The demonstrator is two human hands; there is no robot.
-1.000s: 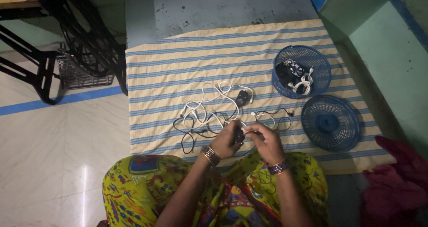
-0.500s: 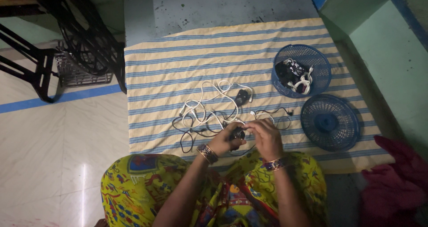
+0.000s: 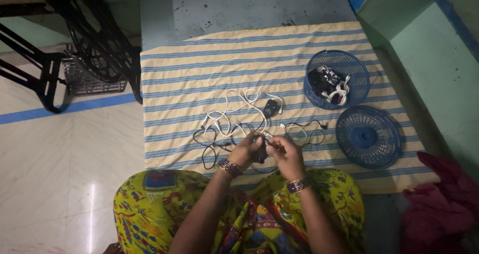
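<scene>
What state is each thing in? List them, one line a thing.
Left hand: shut on the black piece, over the cloth.
Right hand: fingers pinched on a cable at the black piece.
Black piece: held between both hands.
Cables: tangled, loose on the cloth.
Far basket: upright, holds cables and plugs.
Near basket: lying on the cloth, nothing seen in it.
Cloth: spread flat on the floor.

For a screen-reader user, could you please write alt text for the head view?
Both hands, left hand and right hand, hold a small black device above tangled cables on a striped cloth; two blue baskets sit to the right.
</scene>
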